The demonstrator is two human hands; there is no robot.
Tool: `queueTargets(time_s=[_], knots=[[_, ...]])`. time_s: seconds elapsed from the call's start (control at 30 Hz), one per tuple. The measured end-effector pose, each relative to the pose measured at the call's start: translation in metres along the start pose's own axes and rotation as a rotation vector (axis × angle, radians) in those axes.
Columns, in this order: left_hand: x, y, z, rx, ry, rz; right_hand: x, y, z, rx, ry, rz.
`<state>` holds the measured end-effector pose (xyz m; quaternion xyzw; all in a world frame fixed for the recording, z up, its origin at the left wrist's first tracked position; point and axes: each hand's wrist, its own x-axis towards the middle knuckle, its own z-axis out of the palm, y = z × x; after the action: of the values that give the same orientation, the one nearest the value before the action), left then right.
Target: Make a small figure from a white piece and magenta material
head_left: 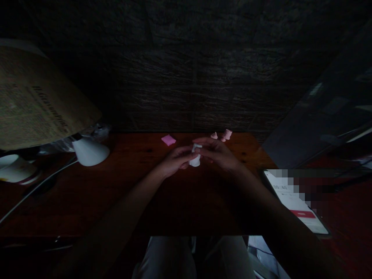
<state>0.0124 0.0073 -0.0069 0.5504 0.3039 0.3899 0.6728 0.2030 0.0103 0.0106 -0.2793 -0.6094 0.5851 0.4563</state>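
Above the middle of the table, a small white object (195, 159) stands between my two hands; it is wider at the bottom with a narrower, uneven top, and its exact kind is hard to make out in the dim light. My left hand (176, 159) pinches its left side with thumb and fingers. At its upper right, my right hand (217, 153) has its fingers closed around the top. Behind the left hand lies a flat pink square piece (168, 140). Past the right hand are a lumpy pale pink piece (227, 135) and a smaller pink bit (214, 135).
The wooden table (130, 162) meets a dark textured wall (174, 77). On the left are a white cone-shaped object (90, 151) with a cord, a printed brown paper item (40, 97) and a white cup-like container (17, 169). A phone (296, 193) lies at the right edge.
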Motion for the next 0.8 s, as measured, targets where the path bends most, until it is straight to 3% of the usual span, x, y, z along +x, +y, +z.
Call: queueTargets(time_s=[0.13,0.27,0.57,0.8], knots=[[-0.0005,0.0011,-0.0011,0.023,-0.007,0.0,-0.001,0.0002,-0.0011,0.005,-0.054,-0.012],[0.0002,0.0008,-0.0018,0.047,-0.011,0.0,-0.0014,0.0008,-0.0001,0.046,-0.011,0.017],[0.0015,-0.0033,-0.0029,0.282,0.109,0.086,-0.001,-0.0011,-0.0013,-0.064,-0.025,0.045],[0.0016,-0.0025,-0.0056,0.343,0.067,0.132,-0.0012,-0.0025,-0.0025,-0.135,-0.031,0.045]])
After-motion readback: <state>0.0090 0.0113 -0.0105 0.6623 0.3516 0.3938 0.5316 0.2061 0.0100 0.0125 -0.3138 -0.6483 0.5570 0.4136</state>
